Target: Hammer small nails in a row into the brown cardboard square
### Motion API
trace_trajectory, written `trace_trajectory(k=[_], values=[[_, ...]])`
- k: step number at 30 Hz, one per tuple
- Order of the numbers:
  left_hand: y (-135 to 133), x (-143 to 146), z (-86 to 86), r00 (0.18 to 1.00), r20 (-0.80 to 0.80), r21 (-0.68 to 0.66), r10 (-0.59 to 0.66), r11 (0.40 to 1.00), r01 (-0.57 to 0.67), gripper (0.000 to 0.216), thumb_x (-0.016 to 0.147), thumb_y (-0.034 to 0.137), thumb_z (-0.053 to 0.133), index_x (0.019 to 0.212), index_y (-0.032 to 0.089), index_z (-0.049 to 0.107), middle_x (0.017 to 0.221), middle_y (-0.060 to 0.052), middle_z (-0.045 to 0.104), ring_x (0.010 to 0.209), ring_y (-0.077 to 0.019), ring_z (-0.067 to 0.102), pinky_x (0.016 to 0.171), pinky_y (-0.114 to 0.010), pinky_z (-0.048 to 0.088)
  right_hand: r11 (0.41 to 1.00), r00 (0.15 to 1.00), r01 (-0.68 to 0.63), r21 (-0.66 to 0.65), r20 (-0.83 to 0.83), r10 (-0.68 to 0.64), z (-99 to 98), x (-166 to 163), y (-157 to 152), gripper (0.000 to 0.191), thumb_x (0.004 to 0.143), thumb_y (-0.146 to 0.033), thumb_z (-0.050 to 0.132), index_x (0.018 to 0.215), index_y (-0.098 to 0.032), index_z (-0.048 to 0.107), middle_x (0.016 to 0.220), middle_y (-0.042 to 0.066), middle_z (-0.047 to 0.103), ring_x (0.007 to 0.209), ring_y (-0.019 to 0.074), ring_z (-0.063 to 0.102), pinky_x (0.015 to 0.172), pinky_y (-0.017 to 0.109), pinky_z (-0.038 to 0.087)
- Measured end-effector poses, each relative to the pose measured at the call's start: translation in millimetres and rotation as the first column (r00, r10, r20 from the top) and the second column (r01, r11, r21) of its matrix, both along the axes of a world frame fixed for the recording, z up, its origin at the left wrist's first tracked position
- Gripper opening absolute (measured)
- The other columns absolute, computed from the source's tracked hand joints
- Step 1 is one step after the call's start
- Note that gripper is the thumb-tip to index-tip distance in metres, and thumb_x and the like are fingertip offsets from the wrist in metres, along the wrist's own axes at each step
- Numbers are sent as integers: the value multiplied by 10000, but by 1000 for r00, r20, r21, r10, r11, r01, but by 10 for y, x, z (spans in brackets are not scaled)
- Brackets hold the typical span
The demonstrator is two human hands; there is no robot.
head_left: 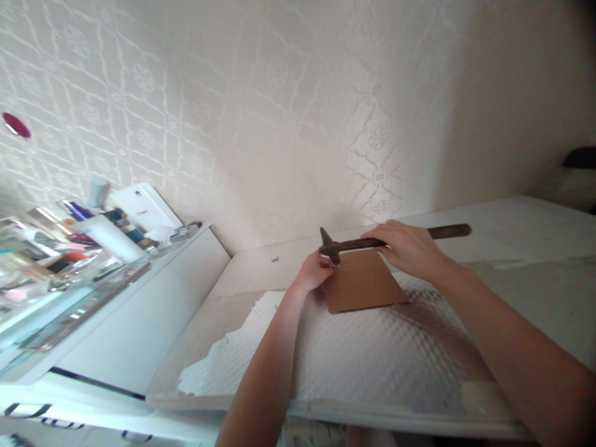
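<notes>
My right hand (406,245) is closed round the dark wooden handle of a hammer (356,244). The hammer lies nearly level, its dark head toward the left, just above the far left corner of a brown board (365,287). At that corner is my left hand (313,272), its fingers pinched together right under the hammer head. Whatever the fingertips hold is too small and too covered to make out. A few small dark marks show along the board's far edge, near the left fingers.
Under the board lies a torn, white quilted-pattern sheet (358,354) on the pale table. Several small dark pieces (275,259) rest near the wall. On the left, a white drawer cabinet (135,329) carries bottles, tubes and a white box (146,208). Patterned wallpaper (288,112) rises behind.
</notes>
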State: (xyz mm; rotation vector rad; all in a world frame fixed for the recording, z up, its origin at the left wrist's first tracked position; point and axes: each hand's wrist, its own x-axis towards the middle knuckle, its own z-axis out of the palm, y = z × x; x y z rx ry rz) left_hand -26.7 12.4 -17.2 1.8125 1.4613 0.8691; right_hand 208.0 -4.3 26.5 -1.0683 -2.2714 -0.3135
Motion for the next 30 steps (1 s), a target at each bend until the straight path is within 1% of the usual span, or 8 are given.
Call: trace_trajectory(k=[4,10,17,21,24,27,30], values=[[-11,2,6,998,60,-30,-32,999,34,421,645,-30,551,1023,155,575,805,-26,680,739,-141,631,724,-260,471,999,1000,20,27,-18,-20,10,13,5,310,788,-90,474,1008,-216,653,989,48,685,921,211,592,712,307,453],[8,-3,0,999,30,-13,-19,1000,20,426,632,-24,563,1022,146,582,815,-38,681,746,-154,630,705,-259,470,999,999,31,-12,9,-31,-1,9,9,307,789,-81,464,985,-220,656,963,36,689,904,204,593,713,300,449],[-28,8,32,998,55,-28,-37,999,39,425,645,-31,530,1035,134,570,824,-47,686,746,-148,631,731,-273,473,999,999,28,35,-25,-27,-2,22,14,285,795,-108,478,986,-219,658,967,42,688,907,207,590,714,302,448],[0,9,13,1000,5,-8,-10,1000,10,378,635,-16,545,982,130,582,795,-40,682,731,-160,631,687,-259,471,1000,1000,20,13,-12,-19,3,-1,-4,308,784,-85,464,977,-229,657,958,30,689,900,198,593,722,295,448],[7,8,13,999,-47,12,13,1000,-13,362,617,-4,570,954,125,597,770,-40,681,741,-177,632,685,-264,469,1000,1000,8,-2,2,-8,6,-8,-8,319,778,-76,456,974,-224,658,950,31,690,899,197,596,725,295,450],[-13,12,28,1000,-15,-7,-13,1000,13,405,624,-18,553,995,137,600,804,-42,689,754,-168,635,706,-263,471,999,1000,1,33,-13,0,12,1,-5,323,776,-80,462,986,-227,659,962,34,690,907,201,594,730,303,453],[-31,17,39,1000,11,-18,-12,1000,12,409,640,-15,543,1013,142,598,841,-50,693,757,-159,634,707,-260,473,998,999,6,59,-33,-4,18,9,-7,309,789,-95,465,995,-227,654,970,36,689,915,200,590,736,306,454]])
